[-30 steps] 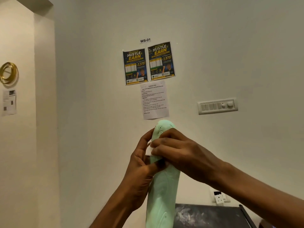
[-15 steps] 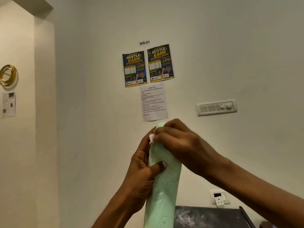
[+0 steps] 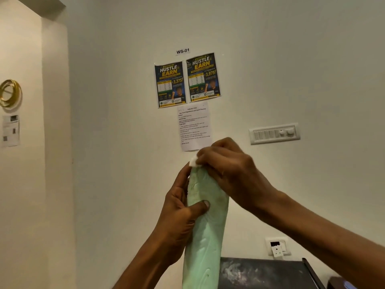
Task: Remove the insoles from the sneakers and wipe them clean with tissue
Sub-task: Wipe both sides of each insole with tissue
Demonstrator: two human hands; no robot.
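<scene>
Label [image 3: 183, 51] "WS-01"; posters [image 3: 169, 84] "HUSTLE EARN"; tissue [image 3: 193, 162] on insole [image 3: 208, 236].

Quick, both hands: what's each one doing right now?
Left hand: grips the green insole around its middle.
Right hand: pinches the white tissue against the insole's top end.

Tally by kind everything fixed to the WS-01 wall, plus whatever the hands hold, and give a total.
Hustle & Earn posters: 2
WS-01 label: 1
task sheet: 1
switch panel: 1
socket outlet: 1
green insole: 1
white tissue: 1
Total: 8
</scene>
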